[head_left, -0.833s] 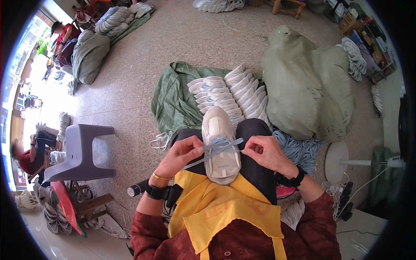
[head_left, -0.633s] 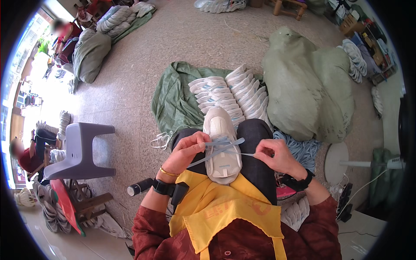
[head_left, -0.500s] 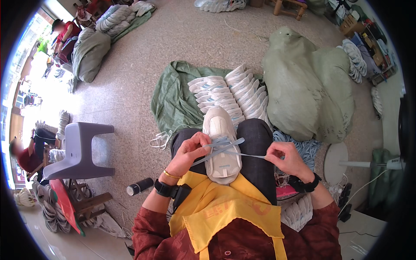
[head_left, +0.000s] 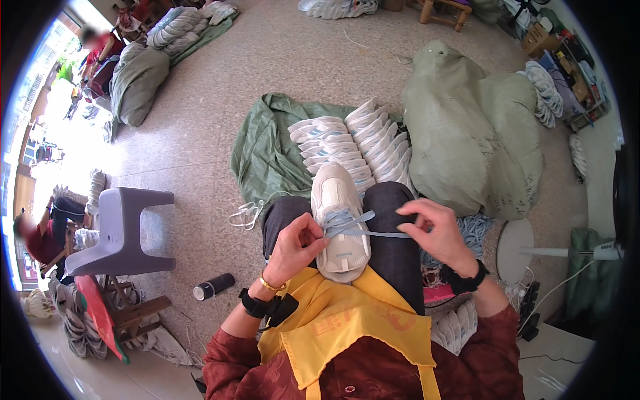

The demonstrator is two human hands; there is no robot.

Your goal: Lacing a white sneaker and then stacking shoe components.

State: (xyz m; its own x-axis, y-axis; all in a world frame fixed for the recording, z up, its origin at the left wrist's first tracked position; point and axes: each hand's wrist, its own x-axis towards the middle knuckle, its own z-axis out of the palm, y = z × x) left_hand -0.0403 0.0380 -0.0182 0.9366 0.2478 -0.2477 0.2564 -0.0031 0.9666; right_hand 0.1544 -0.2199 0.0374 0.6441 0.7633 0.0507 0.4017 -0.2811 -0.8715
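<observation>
At centre frame, the left hand point(head_left: 293, 249) pinches flat pale-blue fabric laces point(head_left: 385, 234) on the cream mesh sneaker point(head_left: 337, 198), while the right hand's point(head_left: 440, 235) parted grip might let them slacken.

Windows point(head_left: 39, 75) glare white at ten o'clock, brightening the speckled floor point(head_left: 207, 133). A purplish-grey chair point(head_left: 125, 230) stands at nine, a wooden stool point(head_left: 427, 9) at one, shelves point(head_left: 587, 111) at two, a pale wall point(head_left: 600, 150) at three.
</observation>
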